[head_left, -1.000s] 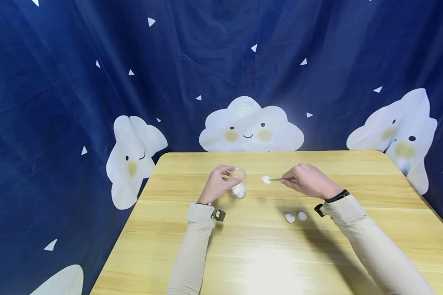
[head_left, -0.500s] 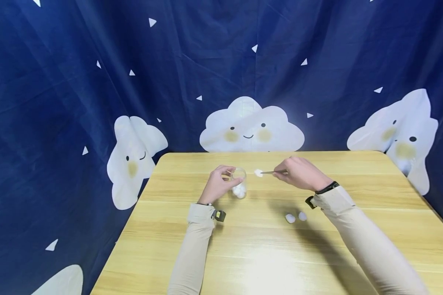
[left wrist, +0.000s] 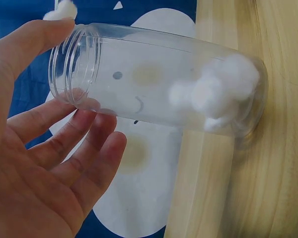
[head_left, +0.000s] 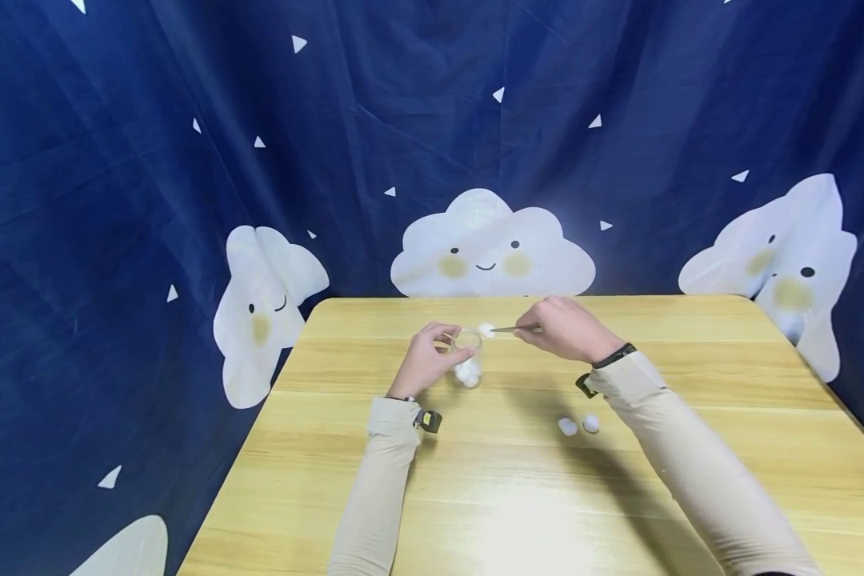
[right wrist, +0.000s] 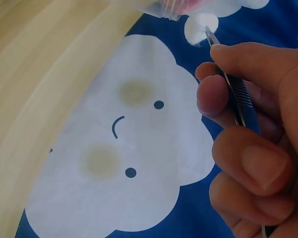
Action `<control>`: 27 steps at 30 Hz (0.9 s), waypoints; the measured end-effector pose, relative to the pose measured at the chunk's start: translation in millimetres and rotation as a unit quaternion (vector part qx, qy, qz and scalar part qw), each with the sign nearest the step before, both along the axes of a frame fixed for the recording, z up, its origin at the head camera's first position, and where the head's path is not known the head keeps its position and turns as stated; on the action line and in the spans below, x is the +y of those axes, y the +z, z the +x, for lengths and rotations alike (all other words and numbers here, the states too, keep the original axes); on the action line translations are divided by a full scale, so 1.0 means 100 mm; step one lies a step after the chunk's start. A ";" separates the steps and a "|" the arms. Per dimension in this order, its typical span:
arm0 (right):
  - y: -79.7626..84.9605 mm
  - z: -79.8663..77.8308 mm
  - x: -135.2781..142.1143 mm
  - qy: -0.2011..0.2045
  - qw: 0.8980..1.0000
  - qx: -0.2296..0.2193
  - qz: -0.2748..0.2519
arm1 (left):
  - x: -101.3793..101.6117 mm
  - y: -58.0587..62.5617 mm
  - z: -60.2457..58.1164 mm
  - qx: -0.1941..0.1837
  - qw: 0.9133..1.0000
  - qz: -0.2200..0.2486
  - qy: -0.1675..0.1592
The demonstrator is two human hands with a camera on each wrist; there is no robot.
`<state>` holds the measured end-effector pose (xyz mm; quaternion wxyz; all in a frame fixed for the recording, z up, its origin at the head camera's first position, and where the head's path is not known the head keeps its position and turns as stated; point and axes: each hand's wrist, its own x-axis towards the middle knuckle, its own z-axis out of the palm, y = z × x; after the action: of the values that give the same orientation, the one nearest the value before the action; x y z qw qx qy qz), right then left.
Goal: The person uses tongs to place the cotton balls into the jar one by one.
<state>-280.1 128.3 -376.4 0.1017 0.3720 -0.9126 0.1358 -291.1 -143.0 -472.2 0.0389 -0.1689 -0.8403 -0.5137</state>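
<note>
A clear plastic jar [left wrist: 154,74] with a threaded, lidless mouth stands on the table, several white cotton balls [left wrist: 223,89] at its bottom. My left hand [head_left: 430,356] grips it near the mouth between thumb and fingers. In my right hand [head_left: 565,328] metal tweezers [right wrist: 236,91] are pinched between thumb and fingers. Their tips hold one cotton ball [right wrist: 201,29], raised close beside the jar's mouth on its right. In the left wrist view that held cotton ball [left wrist: 63,10] shows just past the thumb.
Two loose cotton balls, a left one [head_left: 567,426] and a right one [head_left: 591,423], lie on the wooden table [head_left: 374,480], nearer me than the jar. Behind the table's far edge hangs a dark blue curtain [head_left: 346,144] printed with clouds.
My right hand has moved left and slightly away from me, carrying the tweezers and cotton ball to the jar's mouth. The left hand and jar have stayed in place.
</note>
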 end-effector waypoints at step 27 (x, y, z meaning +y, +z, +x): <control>-0.05 -0.04 -0.25 0.008 0.999 -0.033 0.001 | 0.00 -0.01 0.00 0.012 1.000 -0.004 0.003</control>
<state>-284.0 103.0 -381.6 0.0698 0.3749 -0.9126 0.1476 -290.8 -143.0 -473.2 0.0494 -0.1727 -0.8422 -0.5083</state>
